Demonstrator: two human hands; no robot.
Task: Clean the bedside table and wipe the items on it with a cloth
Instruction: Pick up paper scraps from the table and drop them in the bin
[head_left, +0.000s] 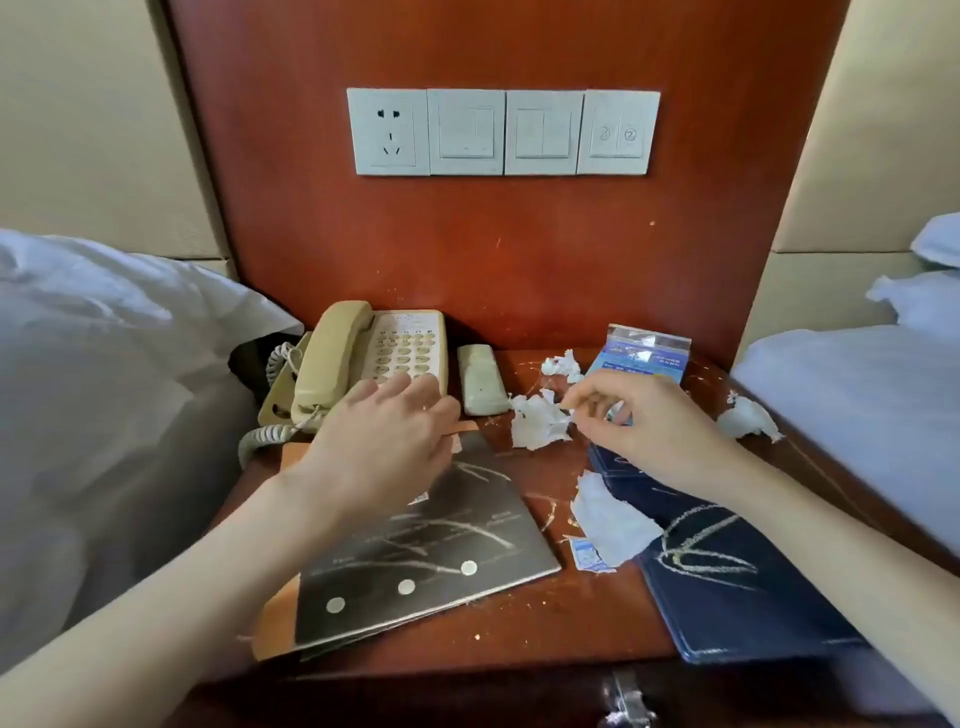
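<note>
Low in the frame, my bedside table is still scratched and littered. At centre, my right hand pinches a crumpled tissue scrap; my left hand hovers relaxed, empty, over the booklet. No cloth visible; I judge wiping hasn't started.

White bedding lies at nine o'clock and more at three, while a wall plate of socket and switches sits at twelve on the red-brown headboard panel.
</note>
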